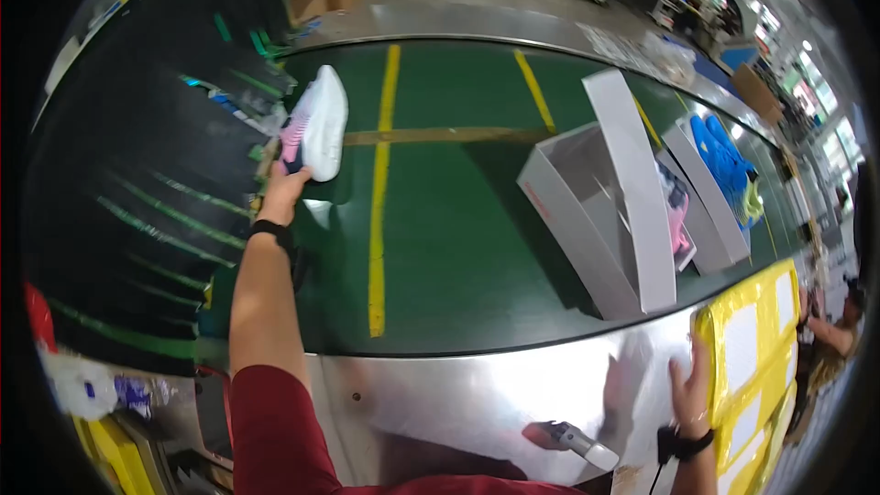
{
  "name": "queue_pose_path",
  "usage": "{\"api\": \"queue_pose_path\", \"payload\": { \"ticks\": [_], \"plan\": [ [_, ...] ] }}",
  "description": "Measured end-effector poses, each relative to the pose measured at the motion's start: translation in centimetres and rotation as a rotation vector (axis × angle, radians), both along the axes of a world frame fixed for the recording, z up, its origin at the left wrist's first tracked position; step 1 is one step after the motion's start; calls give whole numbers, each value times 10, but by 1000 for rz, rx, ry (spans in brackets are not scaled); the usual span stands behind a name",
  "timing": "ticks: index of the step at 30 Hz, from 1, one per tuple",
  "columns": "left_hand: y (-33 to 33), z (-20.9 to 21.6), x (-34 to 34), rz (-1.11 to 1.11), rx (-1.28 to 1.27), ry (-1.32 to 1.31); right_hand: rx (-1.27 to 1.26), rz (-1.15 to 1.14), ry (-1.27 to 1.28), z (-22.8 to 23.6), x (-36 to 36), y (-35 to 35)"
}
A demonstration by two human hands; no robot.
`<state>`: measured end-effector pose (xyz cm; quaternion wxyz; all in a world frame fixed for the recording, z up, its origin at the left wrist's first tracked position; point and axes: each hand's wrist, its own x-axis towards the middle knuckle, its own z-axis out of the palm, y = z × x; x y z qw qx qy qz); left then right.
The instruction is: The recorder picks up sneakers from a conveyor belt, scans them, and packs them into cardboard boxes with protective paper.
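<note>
Stretched out to the far left, my left hand point(286, 192) grips a sneaker point(324, 124) by one end. The sneaker is turned on its side, so its thick white sole and part of a pink and navy upper show. It is held over the green conveyor belt point(449, 247), beside a black strip curtain point(137, 147). At the lower right, my right hand point(692, 390) has its thumb and fingers apart and holds nothing. It is beside yellow-wrapped packages point(733, 422); contact with them is unclear.
On the belt's right stands an open grey shoebox point(573, 183), its flap raised. A pink and navy shoe point(676, 211) shows behind it, near another box with blue shoes point(724, 165). A grey handheld device point(582, 445) lies on the metal ledge point(440, 394). Another person point(834, 339) is at far right.
</note>
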<state>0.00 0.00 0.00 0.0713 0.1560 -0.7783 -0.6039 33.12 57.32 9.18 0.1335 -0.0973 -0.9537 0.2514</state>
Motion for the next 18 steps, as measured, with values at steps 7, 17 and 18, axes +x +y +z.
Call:
{"api": "queue_pose_path", "payload": {
  "ticks": [7,17,18],
  "plan": [
    [37,-35,-20,-200,203,-11,110,94,-21,-6,-99,-60],
    [119,80,53,-435,261,143,716,209,-29,-13,-134,-104],
    [123,90,57,-521,207,188,721,205,-8,-14,-134,-104]
  ]
}}
